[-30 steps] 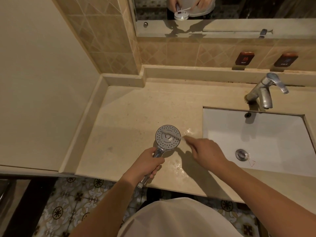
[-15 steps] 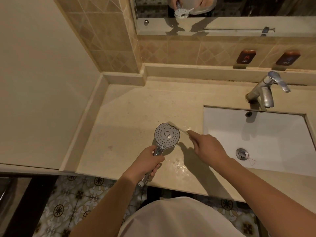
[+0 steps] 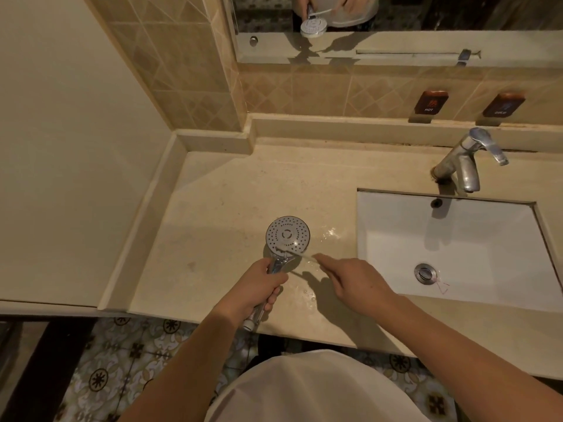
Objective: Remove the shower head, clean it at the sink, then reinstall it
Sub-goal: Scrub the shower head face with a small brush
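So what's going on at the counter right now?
A person is scrubbing the shower head over the countertop, left of the sink. The left hand grips its handle, face up. The right hand pinches a toothbrush, bristles on the near edge of the face. The faucet is not running.

This is a bathroom: a white rectangular sink (image 3: 396, 239) sits sunk into a beige stone tabletop (image 3: 231, 190) under a chrome lever tap (image 3: 466, 162), with a wall mirror (image 3: 426, 13), tan diamond-patterned wall tiles (image 3: 189, 71), 2 dark HOT and COLD signs (image 3: 432, 102) and patterned floor tiles (image 3: 122, 376).
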The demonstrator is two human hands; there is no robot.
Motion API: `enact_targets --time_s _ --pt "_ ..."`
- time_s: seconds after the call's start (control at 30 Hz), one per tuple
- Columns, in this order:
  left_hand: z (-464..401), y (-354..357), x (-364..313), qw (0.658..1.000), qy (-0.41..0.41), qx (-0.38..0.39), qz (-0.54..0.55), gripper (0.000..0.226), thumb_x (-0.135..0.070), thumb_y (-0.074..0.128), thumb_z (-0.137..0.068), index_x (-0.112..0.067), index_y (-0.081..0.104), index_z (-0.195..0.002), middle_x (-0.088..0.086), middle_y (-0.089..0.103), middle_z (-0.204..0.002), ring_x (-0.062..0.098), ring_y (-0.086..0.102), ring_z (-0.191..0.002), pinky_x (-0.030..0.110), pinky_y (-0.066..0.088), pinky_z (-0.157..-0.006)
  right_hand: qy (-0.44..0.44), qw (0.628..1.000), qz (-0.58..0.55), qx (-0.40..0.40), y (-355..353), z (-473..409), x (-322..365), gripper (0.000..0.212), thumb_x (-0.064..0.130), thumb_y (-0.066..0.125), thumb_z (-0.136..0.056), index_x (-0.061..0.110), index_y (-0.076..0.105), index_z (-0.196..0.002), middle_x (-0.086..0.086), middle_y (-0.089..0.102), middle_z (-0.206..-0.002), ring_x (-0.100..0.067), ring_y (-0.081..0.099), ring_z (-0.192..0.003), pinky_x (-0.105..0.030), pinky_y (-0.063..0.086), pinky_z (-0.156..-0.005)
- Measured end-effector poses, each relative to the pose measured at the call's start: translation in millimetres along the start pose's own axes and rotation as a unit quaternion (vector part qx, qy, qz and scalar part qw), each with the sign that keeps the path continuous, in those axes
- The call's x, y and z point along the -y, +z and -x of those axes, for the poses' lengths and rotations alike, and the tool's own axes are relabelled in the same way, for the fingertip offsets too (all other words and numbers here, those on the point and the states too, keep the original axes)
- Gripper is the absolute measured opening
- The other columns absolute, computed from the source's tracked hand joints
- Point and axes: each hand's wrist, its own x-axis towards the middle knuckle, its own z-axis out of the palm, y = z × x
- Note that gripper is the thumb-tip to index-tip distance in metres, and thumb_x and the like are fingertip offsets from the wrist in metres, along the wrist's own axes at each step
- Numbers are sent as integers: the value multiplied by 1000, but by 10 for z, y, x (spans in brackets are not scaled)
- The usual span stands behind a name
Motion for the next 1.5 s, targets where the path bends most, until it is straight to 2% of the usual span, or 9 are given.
enact_targets --time_s 0.17,0.37,0.53,0.7,0.87,1.0,1.13,1.3,1.5 --pt "17 1 -11 1000 -2 2 3 6 -11 59 -98 -12 56 -103 0 52 -59 13 42 -43 24 35 -40 105 985 -59 -126 -67 -166 -118 25 20 46 -101 21 63 -120 -7 68 -69 -25 62 -57 -39 54 -57" --pt "24 -41 19 1000 -13 -6 21 6 -12 59 -99 -12 54 -101 -1 50 -59 13 40 -44 24 34 -40 33 998 -31 -40 29 -12 32 33 27 42 -102 28 54 -133 -3 69 -73 -22 60 -59 -39 52 -56" --pt "42 -3 -18 999 -11 -6 44 6 -11 59 -100 -12 53 -102 -1 50 -59 12 40 -44 24 35 -38 101 985 -59 -127 -61 -134 -39 25 19 45 -101 20 62 -119 -7 66 -65 -25 60 -55 -41 52 -55" --pt "34 13 -80 998 -23 -21 62 8 -10 58 -102 -9 50 -104 2 48 -61 13 39 -44 23 34 -38 19 999 -7 -48 56 25 147 32 26 42 -101 27 53 -130 -3 66 -69 -24 59 -56 -35 49 -51" --pt "67 61 -106 996 -28 -15 78 9 -9 59 -102 -10 50 -101 1 49 -59 12 41 -43 22 35 -37 104 983 -63 -137 25 -57 38 25 21 44 -102 23 60 -121 -4 65 -64 -21 59 -53 -37 52 -53" --pt "70 88 -132 993 -43 -17 108 12 -9 60 -102 -11 49 -97 1 48 -58 12 41 -42 21 35 -36 35 997 -45 -60 103 57 231 27 24 43 -101 24 57 -124 -2 66 -69 -22 58 -55 -37 49 -51" --pt "83 88 -144 990 -51 -20 130 13 -9 61 -102 -11 49 -96 2 49 -58 12 41 -41 21 35 -36 83 987 -57 -125 69 -7 116 25 21 42 -101 22 58 -120 -3 63 -63 -21 57 -53 -38 49 -51" --pt "88 78 -125 987 -64 -24 146 13 -9 62 -102 -10 50 -95 2 49 -58 12 42 -40 21 35 -36 34 997 -46 -60 125 122 244 29 23 42 -101 26 55 -127 -2 66 -70 -23 58 -57 -37 49 -52" --pt "102 66 -91 982 -75 -25 174 13 -9 62 -101 -11 50 -96 2 49 -58 11 41 -41 21 35 -35 43 993 -53 -97 145 44 169 27 22 43 -101 26 55 -125 -2 63 -65 -23 57 -54 -37 49 -51"
